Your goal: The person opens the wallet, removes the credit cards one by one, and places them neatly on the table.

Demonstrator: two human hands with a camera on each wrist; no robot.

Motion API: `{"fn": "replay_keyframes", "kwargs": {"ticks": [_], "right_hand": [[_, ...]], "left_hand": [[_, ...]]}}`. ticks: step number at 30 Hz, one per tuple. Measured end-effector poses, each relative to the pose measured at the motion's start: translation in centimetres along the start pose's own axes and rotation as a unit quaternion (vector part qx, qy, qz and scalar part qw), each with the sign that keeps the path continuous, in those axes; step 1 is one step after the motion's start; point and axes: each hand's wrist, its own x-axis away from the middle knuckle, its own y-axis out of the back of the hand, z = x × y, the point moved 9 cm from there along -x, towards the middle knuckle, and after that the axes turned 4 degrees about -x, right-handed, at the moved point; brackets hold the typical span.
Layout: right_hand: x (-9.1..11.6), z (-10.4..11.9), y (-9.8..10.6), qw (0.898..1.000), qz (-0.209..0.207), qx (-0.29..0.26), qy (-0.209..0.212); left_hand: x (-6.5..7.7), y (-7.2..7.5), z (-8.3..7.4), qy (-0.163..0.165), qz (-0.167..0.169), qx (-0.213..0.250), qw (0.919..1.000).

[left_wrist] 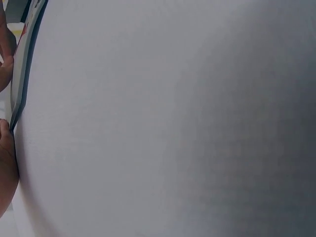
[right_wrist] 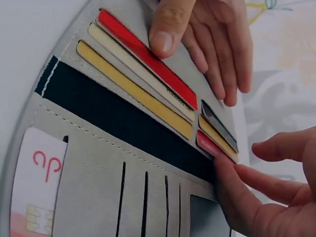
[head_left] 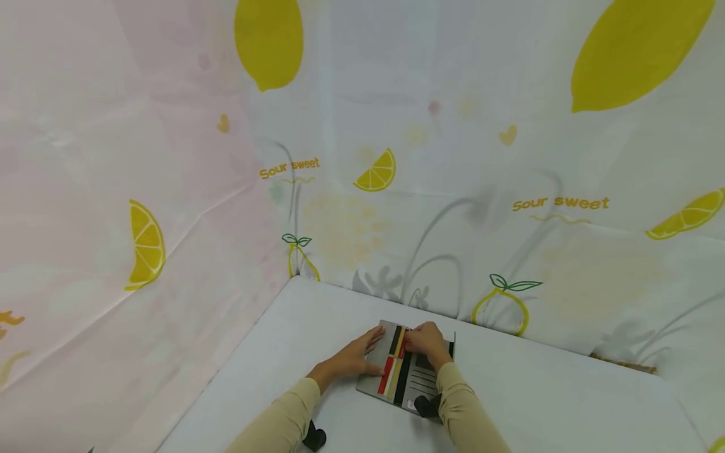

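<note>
An opened grey card wallet [head_left: 368, 382] lies on the white table, its slots holding several cards. My left hand [head_left: 351, 358] rests over its left side, fingers extended along the cover. In the right wrist view the left thumb lies on a long red card [right_wrist: 148, 59], above a cream card [right_wrist: 133, 69] and a yellow card [right_wrist: 133, 94]. My right hand [right_wrist: 281, 207] pinches the end of another red card [right_wrist: 210, 143] with its fingertips, in the far group of slots. A white card with a chip [right_wrist: 37, 173] sits in the opposite panel. The left wrist view shows mostly tabletop, with the wallet edge [left_wrist: 22, 74] at far left.
The white table [head_left: 306, 314] meets a fabric backdrop [head_left: 351, 126] printed with lemons behind and to the left. Black wrist-worn pieces [head_left: 314, 436] show by both sleeves, the right one [head_left: 427, 406] over the wallet's near edge.
</note>
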Motion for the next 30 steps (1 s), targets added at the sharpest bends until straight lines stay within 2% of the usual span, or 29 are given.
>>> {"fn": "replay_keyframes", "kwargs": {"ticks": [3, 7, 19, 24, 30], "right_hand": [[0.0, 0.2, -0.5, 1.000, 0.008, -0.014, 0.004], [0.4, 0.1, -0.9, 0.999, 0.009, -0.035, 0.001], [0.1, -0.1, 0.2, 0.999, -0.032, 0.005, -0.006], [0.1, -0.4, 0.2, 0.999, -0.027, -0.015, -0.012], [0.0, -0.8, 0.0, 0.998, -0.015, -0.065, -0.012]], "left_hand": [[0.0, 0.1, -0.1, -0.008, 0.001, 0.002, 1.0000], [0.3, 0.0, 0.0, -0.003, 0.002, 0.009, 1.0000], [0.0, -0.1, -0.4, 0.019, -0.003, 0.022, 0.9996], [-0.1, -0.1, -0.4, 0.019, -0.002, 0.019, 0.9996], [-0.1, -0.1, -0.3, 0.017, -0.003, 0.014, 0.9998]]}}
